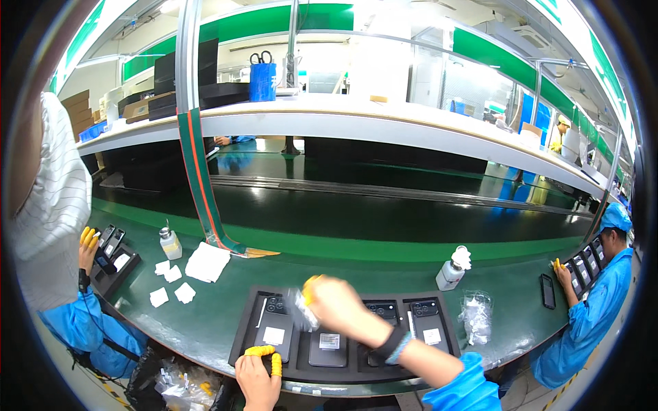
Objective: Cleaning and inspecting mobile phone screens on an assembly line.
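Four dark phones lie back up in a black tray [241, 335] on the green tabletop [370, 275], their long axes running away from the person. The leftmost phone [276, 335] and the rightmost phone [427, 316] point their camera ends to the far side, as does the third phone [382, 310]; the second phone [327, 357] has its far end hidden. Slim white strips stand beside the two outer ones.

The right hand [337, 305], blurred, is clamped on a pale, smeared thing [301, 312] above the tray, between the first two phones; its kind cannot be told. The left hand [258, 377], in yellow finger covers, sits at the near end of the leftmost phone; whether its fingertips pinch anything cannot be told.

A pump bottle [171, 245] stands upright beyond a folded white cloth [208, 262] and small white pads; another bottle [449, 275] stands right of the tray, near a clear plastic bag [476, 318]. A black-lined bin [147, 375] holds clear plastic scraps. Co-workers' trays at both sides hold more phones.

White labels sit on the phones, their print too small to read.
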A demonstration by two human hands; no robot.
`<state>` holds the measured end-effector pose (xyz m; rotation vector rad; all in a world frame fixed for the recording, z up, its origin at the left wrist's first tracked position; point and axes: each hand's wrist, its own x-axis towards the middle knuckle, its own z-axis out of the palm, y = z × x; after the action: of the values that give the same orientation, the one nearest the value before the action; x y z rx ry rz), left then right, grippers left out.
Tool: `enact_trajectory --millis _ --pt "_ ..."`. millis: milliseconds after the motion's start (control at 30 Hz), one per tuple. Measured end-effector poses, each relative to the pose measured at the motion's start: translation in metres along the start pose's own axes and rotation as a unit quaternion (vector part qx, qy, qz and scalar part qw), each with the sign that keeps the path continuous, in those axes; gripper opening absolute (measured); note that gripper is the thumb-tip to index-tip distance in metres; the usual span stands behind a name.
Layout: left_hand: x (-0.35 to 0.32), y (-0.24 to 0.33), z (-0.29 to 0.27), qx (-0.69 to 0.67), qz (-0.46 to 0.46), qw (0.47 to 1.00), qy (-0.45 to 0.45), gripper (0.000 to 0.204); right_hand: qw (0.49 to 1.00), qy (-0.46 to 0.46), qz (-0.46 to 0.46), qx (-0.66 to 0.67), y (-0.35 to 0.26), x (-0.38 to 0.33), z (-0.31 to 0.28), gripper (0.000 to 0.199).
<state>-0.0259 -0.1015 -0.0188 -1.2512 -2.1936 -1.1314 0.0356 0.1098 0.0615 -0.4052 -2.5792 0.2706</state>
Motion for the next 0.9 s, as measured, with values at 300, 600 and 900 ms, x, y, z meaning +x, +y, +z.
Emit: enact_trajectory --millis 300,600,900 --pt "-0.003 0.001 -0.003 -0.013 -0.041 0.999 0.005 0.016 0.975 0.148 0.156 0.055 0.058 -0.111 -0.146 0.013" --pt "0.004 -0.005 0.003 -0.003 -0.038 0.999 0.007 0.014 0.917 0.205 0.308 -0.149 0.131 -0.243 -0.194 0.009" --pt "-0.002 -0.003 0.002 0.020 -0.033 0.999 0.002 0.018 0.915 -0.038 0.289 -0.278 0.154 -0.271 -0.135 0.022"
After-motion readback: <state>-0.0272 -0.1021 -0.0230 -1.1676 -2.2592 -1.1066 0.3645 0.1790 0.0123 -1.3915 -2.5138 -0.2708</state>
